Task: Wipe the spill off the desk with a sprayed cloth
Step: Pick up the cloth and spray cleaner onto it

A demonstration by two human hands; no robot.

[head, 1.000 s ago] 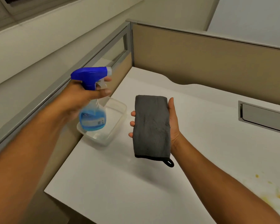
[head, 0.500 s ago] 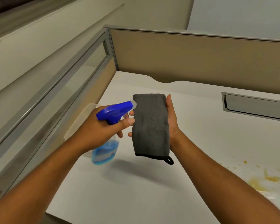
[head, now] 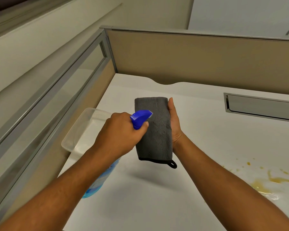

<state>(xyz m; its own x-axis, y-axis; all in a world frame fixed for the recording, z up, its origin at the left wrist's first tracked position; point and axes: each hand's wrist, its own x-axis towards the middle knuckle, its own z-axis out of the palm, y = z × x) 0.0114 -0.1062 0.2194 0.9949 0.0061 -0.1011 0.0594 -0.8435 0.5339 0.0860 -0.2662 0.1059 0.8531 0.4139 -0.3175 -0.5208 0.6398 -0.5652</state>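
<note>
At the far left, a clear plastic container (head: 83,130) sat on the white surface (head: 157,197) against the cubicle partition (head: 198,59). Just right of it, the left hand (head: 118,135) was wrapped closed around the neck of a spray bottle (head: 140,118), a finger curled over the front under the blue spray head. The nozzle pointed at the face of the grey cloth (head: 154,129) and lay very close to it. The bottle's body, holding blue liquid, showed below the left forearm. The cloth was folded into a tall rectangle and held upright above the surface, casting a shadow beneath it; a black edging and a small black loop hung at its lower end. The right hand (head: 173,124) gripped the cloth from its right edge, thumb lying up along that edge and the fingers hidden behind the fabric. Farther right, a metal-framed slot (head: 260,107) was set into the surface. Near the right edge, well apart from the cloth, the yellowish-brown spill (head: 274,180) spread in streaks and drops.
</note>
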